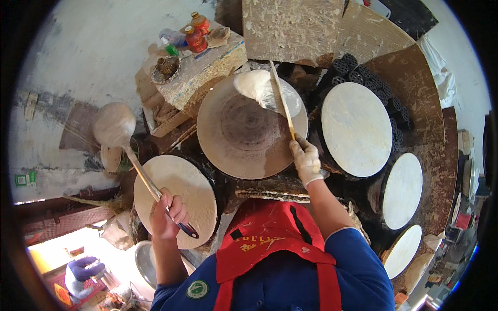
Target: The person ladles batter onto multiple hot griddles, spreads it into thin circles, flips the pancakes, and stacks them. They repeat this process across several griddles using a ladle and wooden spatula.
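My left hand point(169, 214) is closed round the handle of a large metal ladle point(114, 124), held up to the left above a round griddle covered with a pale sheet point(175, 198). My right hand point(306, 158), in a pale glove, grips the yellow handle of a long thin spreader blade point(281, 95). The blade lies across white batter point(253, 86) at the far part of the dark round griddle point(249, 128). Batter shows on both sides of the blade, thick on its left and thin on its right. The rest of that griddle's surface is brown.
More round griddles with white tops point(356, 129) curve down the right side. Perforated coal briquettes point(363, 76) are stacked behind them. At the back left, a crusted ledge point(206, 74) bears red bottles point(195, 39) and a small bowl point(165, 70). A metal basin point(146, 264) stands at the lower left.
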Available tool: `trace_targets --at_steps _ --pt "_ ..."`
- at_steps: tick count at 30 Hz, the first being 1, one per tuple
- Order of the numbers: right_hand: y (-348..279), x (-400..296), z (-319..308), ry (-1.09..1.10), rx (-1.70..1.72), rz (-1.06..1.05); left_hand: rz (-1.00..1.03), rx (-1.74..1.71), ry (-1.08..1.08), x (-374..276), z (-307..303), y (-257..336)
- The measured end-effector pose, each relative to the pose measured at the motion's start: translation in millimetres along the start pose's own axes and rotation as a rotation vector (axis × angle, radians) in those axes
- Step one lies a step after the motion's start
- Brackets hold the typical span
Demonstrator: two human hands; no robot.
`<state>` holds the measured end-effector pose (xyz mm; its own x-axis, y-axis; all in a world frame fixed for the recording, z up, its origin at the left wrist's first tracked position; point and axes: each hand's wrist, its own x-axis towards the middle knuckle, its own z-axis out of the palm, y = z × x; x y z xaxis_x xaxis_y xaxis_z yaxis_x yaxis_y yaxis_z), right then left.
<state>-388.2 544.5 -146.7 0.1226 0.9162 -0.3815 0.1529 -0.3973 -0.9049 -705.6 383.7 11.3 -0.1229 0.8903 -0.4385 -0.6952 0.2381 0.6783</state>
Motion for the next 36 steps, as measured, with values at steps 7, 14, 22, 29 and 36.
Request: trace_targets --at_steps 7,14,22,29,36 --pt "-30 16 18 -0.375 -0.217 0.211 -0.097 -0.010 0.167 -17 3 -21" --pt "-40 83 -26 -0.381 -0.217 -0.071 -0.027 -0.113 0.399 -37 6 -35" --pt "-73 97 -25 -0.769 -0.477 -0.124 0.000 -0.300 0.433 -43 15 -58" --pt "-83 154 -8 -0.657 -0.662 -0.166 0.029 -0.296 0.514 -52 29 -68" --pt "-86 132 -23 -1.052 -0.548 -0.266 0.015 -0.351 0.581 -59 34 -84"
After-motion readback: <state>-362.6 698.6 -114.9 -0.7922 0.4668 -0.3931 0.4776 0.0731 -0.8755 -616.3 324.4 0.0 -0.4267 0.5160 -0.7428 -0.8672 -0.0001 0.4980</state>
